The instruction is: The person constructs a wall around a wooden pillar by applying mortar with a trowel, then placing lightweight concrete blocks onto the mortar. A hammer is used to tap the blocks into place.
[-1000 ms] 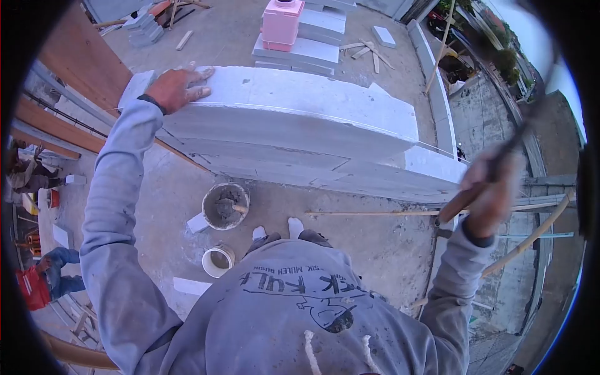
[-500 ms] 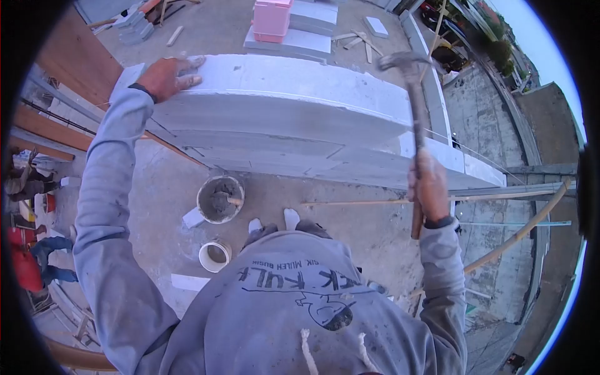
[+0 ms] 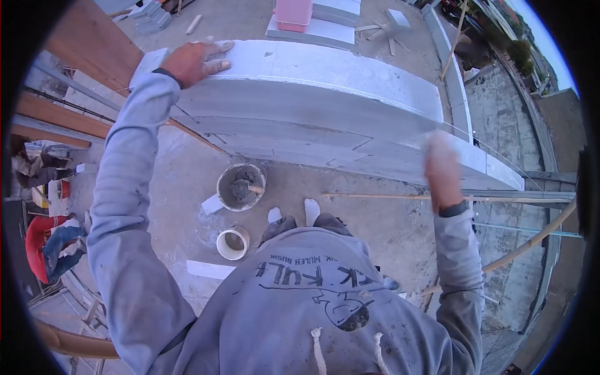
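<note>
Along the top of a wall of pale blocks, my left hand (image 3: 199,61) lies on a long white block (image 3: 325,69) near its left end, fingers stretched over the upper face. My right hand (image 3: 444,172) is smeared by motion at the block's right end, just in front of the lower course (image 3: 476,164). The hammer in its closed grip is lost in the blur. Below the wall, a bucket of grey mortar (image 3: 240,187) with a wooden-handled tool in it stands on the floor near my feet.
A smaller white bucket (image 3: 233,242) and a loose block piece (image 3: 209,269) are on the floor to the left. A person in red (image 3: 39,247) bends at far left. Bamboo poles (image 3: 531,240) cross at right. A pink container (image 3: 294,14) sits on stacked blocks beyond the wall.
The hammer, raised upright over the block's right end before, has swung out of clear sight with my right hand blurred. My left hand stays on the block. The whole view has shifted slightly.
</note>
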